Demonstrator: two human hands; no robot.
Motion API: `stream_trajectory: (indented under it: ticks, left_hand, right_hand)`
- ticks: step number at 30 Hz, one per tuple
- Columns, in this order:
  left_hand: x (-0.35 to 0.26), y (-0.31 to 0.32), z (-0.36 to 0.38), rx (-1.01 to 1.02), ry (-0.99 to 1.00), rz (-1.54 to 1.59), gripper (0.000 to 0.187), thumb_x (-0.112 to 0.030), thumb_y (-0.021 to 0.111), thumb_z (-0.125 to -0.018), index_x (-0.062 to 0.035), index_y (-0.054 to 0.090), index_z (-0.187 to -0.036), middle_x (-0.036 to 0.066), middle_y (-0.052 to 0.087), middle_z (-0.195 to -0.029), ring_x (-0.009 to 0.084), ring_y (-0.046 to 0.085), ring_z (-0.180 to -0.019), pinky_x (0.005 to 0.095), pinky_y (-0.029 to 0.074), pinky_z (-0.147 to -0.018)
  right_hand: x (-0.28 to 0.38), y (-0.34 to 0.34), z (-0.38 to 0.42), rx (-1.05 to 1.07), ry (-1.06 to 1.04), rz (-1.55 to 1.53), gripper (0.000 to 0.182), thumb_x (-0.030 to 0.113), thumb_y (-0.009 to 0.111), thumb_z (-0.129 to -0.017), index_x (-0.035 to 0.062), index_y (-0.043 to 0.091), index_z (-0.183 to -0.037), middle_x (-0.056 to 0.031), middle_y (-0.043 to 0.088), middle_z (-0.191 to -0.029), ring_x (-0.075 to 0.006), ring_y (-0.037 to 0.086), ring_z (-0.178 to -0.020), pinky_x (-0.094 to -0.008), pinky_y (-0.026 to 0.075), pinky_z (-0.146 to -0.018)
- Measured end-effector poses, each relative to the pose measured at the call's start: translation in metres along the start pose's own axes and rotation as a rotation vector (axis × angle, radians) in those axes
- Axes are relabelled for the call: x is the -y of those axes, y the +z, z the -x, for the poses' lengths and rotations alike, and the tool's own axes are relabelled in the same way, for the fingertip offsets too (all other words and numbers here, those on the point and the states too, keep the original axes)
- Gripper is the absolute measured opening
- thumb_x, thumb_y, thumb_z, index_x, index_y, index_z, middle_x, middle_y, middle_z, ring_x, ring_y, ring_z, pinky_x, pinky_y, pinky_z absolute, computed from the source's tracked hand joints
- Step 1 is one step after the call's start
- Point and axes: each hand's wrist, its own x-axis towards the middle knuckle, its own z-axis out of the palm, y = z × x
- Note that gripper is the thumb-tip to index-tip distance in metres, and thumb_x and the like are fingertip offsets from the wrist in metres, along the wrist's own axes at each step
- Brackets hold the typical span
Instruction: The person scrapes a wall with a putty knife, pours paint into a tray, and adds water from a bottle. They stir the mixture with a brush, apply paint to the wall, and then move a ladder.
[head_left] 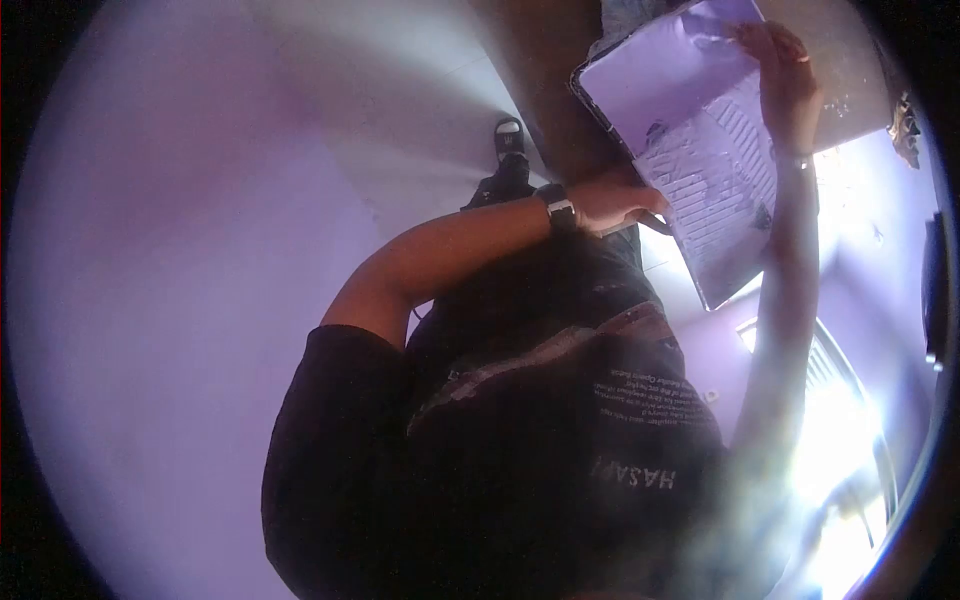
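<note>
A flat rectangular panel [690,125] with a dark rim is tilted at the upper right of the head view. Its upper part is smooth and shiny; the lower part has rows of ribs or slots. Its exact kind I cannot make out. My left hand [622,203], below a wristwatch, is closed on the panel's lower left edge with the thumb on top. Up by the far right edge, my right hand [785,65] has its fingers bent against the smooth part. Whether something small lies under those fingers is hidden.
A brown surface [855,100] lies beyond the panel, with a small dark object [906,130] at its right. A grey-blue cloth-like thing [625,18] shows behind the panel. My sandalled foot [510,140] stands on the pale floor [200,250]. Strong glare covers the lower right.
</note>
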Motion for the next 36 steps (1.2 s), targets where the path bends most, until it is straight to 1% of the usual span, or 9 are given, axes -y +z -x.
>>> stream_trajectory:
  ticks: [3, 4, 8, 11, 16, 25, 31, 32, 36]
  left_hand:
    - [0.001, 0.002, -0.001, 0.003, 0.006, 0.006, 0.052, -0.006, 0.056, -0.082, 0.0004, 0.036, -0.130, 0.015, 0.050, -0.123, 0.0257, 0.052, -0.111, 0.0397, 0.047, -0.094]
    - [-0.001, 0.003, 0.000, 0.002, 0.024, 0.009, 0.052, -0.005, 0.056, -0.082, 0.0004, 0.037, -0.129, 0.015, 0.050, -0.123, 0.0257, 0.052, -0.111, 0.0397, 0.047, -0.094]
    - [-0.003, 0.007, 0.002, -0.018, 0.042, 0.049, 0.051, -0.004, 0.056, -0.081, 0.0004, 0.038, -0.128, 0.015, 0.051, -0.122, 0.0257, 0.053, -0.110, 0.0396, 0.046, -0.094]
    - [0.004, 0.001, 0.000, -0.008, 0.020, 0.017, 0.050, -0.005, 0.056, -0.082, 0.0004, 0.038, -0.129, 0.015, 0.052, -0.121, 0.0255, 0.054, -0.109, 0.0401, 0.047, -0.094]
    - [-0.006, 0.010, 0.004, -0.011, 0.038, 0.016, 0.048, -0.005, 0.055, -0.083, 0.0006, 0.039, -0.128, 0.015, 0.053, -0.121, 0.0249, 0.054, -0.109, 0.0398, 0.047, -0.094]
    - [-0.004, 0.007, 0.002, -0.040, 0.034, 0.000, 0.049, -0.006, 0.055, -0.083, 0.0016, 0.038, -0.129, 0.015, 0.052, -0.122, 0.0258, 0.053, -0.110, 0.0398, 0.046, -0.095]
    - [0.000, 0.002, -0.001, -0.011, 0.032, 0.016, 0.049, -0.006, 0.054, -0.084, 0.0015, 0.037, -0.129, 0.015, 0.052, -0.122, 0.0267, 0.053, -0.111, 0.0397, 0.046, -0.095]
    - [0.000, 0.003, 0.000, -0.010, 0.028, 0.017, 0.049, -0.006, 0.054, -0.084, 0.0015, 0.037, -0.129, 0.015, 0.052, -0.122, 0.0267, 0.053, -0.111, 0.0397, 0.046, -0.095]
    - [-0.006, 0.008, 0.002, -0.016, 0.043, -0.018, 0.048, -0.006, 0.054, -0.084, 0.0009, 0.038, -0.128, 0.015, 0.052, -0.121, 0.0265, 0.053, -0.110, 0.0402, 0.047, -0.094]
  right_hand:
    - [-0.031, -0.016, -0.002, 0.076, -0.184, 0.518, 0.024, 0.020, 0.053, -0.093, 0.0014, 0.058, -0.107, -0.0058, 0.067, -0.092, -0.0080, 0.064, -0.085, -0.0223, 0.051, -0.071]
    - [-0.046, -0.010, 0.008, -0.002, 0.146, 0.042, 0.014, 0.011, 0.056, -0.086, 0.0107, 0.063, -0.097, -0.0055, 0.065, -0.101, -0.0221, 0.066, -0.080, -0.0295, 0.054, -0.067]
    - [-0.003, 0.001, 0.021, -0.030, 0.205, -0.265, 0.013, 0.011, 0.055, -0.087, 0.0080, 0.061, -0.099, -0.0090, 0.065, -0.098, -0.0210, 0.066, -0.076, -0.0285, 0.054, -0.062]
    - [-0.015, 0.003, 0.005, -0.008, -0.220, 0.169, 0.012, 0.011, 0.056, -0.087, 0.0089, 0.060, -0.097, -0.0087, 0.065, -0.097, -0.0207, 0.066, -0.077, -0.0290, 0.054, -0.062]
    - [0.001, -0.021, 0.013, 0.075, 0.325, 0.020, 0.010, 0.016, 0.056, -0.088, 0.0108, 0.062, -0.094, -0.0061, 0.067, -0.092, -0.0175, 0.066, -0.073, -0.0278, 0.053, -0.065]
    - [0.002, -0.014, 0.002, -0.030, 0.051, 0.116, 0.015, 0.019, 0.056, -0.090, 0.0085, 0.061, -0.101, -0.0082, 0.067, -0.093, -0.0181, 0.067, -0.078, -0.0305, 0.054, -0.067]
    - [0.022, 0.007, 0.009, 0.026, 0.257, -0.464, 0.016, 0.015, 0.055, -0.090, 0.0116, 0.061, -0.105, -0.0063, 0.067, -0.089, -0.0165, 0.066, -0.079, -0.0278, 0.054, -0.067]
    - [0.002, 0.006, 0.002, 0.031, -0.055, -0.030, 0.016, 0.014, 0.055, -0.090, 0.0126, 0.061, -0.104, -0.0053, 0.066, -0.088, -0.0191, 0.065, -0.076, -0.0286, 0.054, -0.065]
    - [0.008, -0.018, 0.004, 0.055, 0.205, 0.164, 0.014, 0.014, 0.054, -0.090, 0.0097, 0.063, -0.099, -0.0056, 0.066, -0.087, -0.0191, 0.066, -0.071, -0.0283, 0.053, -0.064]
